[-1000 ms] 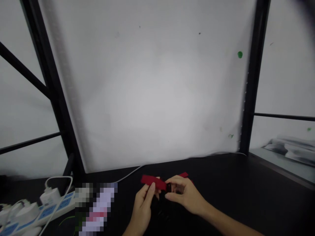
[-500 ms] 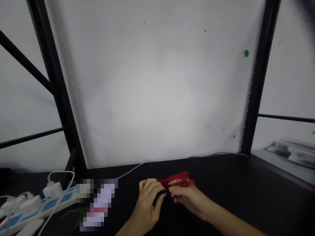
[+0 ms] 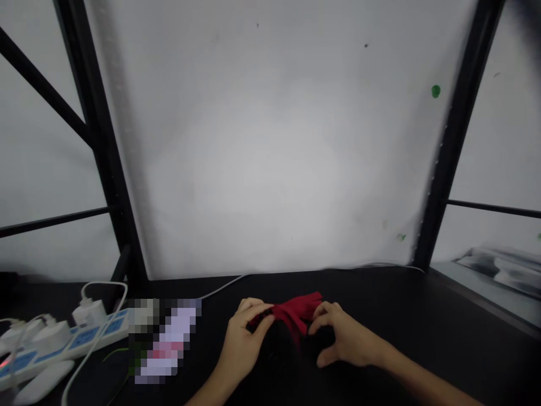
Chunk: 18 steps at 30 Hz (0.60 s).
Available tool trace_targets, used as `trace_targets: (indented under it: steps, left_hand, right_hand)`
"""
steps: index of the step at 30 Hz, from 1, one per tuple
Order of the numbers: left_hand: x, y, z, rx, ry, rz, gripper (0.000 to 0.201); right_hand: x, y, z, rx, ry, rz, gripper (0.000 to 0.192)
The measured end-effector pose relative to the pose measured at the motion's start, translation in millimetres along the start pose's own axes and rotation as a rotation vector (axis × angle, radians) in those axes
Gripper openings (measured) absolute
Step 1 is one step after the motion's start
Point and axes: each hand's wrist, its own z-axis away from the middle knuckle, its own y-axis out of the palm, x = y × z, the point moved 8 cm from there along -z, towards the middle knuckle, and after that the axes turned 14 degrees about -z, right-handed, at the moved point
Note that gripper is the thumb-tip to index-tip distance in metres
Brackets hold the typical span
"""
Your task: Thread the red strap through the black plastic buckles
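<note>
A piece of red cloth (image 3: pixel 296 311) with strip-like ends lies low in front of me on the black table top. My left hand (image 3: pixel 247 332) is closed on its left end, thumb and fingers pinching the gathered part. From there the cloth fans out rightward, and one strip hangs down toward me. At its right edge is my right hand (image 3: pixel 338 335), thumb and fingers spread apart with a dark gap between them. The fingertips are close to the cloth; whether they touch it I cannot tell. The dark area below the cloth is too dim to make out.
To the left, a white power strip (image 3: pixel 84 338) holds several plugs and a white cable (image 3: pixel 101 332). Beside it lies a blurred-out purple-white item (image 3: pixel 180 324). Black frame posts (image 3: pixel 454 141) flank the white wall panel (image 3: pixel 279 169). Plastic-wrapped items (image 3: pixel 502 268) sit at far right.
My right hand has let go of the red cloth and moved right and slightly down, its fingers spreading. The cloth has opened out, with a strip dropping downward. The view has shifted slightly.
</note>
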Motion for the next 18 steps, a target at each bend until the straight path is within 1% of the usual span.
trace_targets:
  steps: [2,3,5,7,8,10,12,13,14,15,17,18]
  left_hand:
    - [-4.6,2.4,1.7,0.032,0.010,0.030,0.016]
    - [-7.3,3.8,2.6,0.049,0.020,0.053,0.016]
    - [-12.7,8.7,4.8,0.095,0.048,0.103,0.018]
    - [-16.9,13.2,7.1,0.120,0.073,0.136,0.020]
    - [-17.8,14.1,8.0,0.115,0.077,0.139,0.019]
    - [-17.6,13.9,9.4,0.088,0.067,0.131,0.016]
    - [-17.2,12.0,10.3,0.074,0.057,0.109,0.013]
    - [-17.9,11.0,10.6,0.081,0.065,0.093,0.013]
    - [-19.9,9.3,10.9,0.090,0.088,0.074,0.014]
    - [-22.8,7.7,11.4,0.104,0.128,0.048,0.017]
    - [-30.0,6.4,13.7,0.160,0.242,-0.029,0.023]
    - [-32.8,7.0,15.7,0.198,0.304,-0.077,0.026]
  right_hand:
    - [8.1,-0.6,-1.2,0.010,-0.027,-0.024,0.053]
    - [15.0,-0.3,-2.5,0.020,-0.052,-0.068,0.052]
    - [31.7,4.9,-6.4,0.054,-0.117,-0.235,0.042]
    - [45.1,15.2,-11.9,0.062,-0.169,-0.463,0.031]
    - [47.6,20.4,-15.4,0.028,-0.176,-0.573,0.029]
    - [44.8,33.1,-22.9,-0.060,-0.150,-0.750,0.029]
    - [40.4,46.7,-31.0,-0.100,-0.122,-0.873,0.030]
    - [40.1,50.0,-35.7,-0.109,-0.122,-0.910,0.030]
    - [41.0,48.6,-40.8,-0.128,-0.136,-0.938,0.032]
    - [43.0,41.2,-46.5,-0.168,-0.163,-0.956,0.034]
    - [48.3,11.3,-58.3,-0.313,-0.235,-0.962,0.039]
    - [51.6,-7.6,-64.0,-0.396,-0.273,-0.913,0.041]
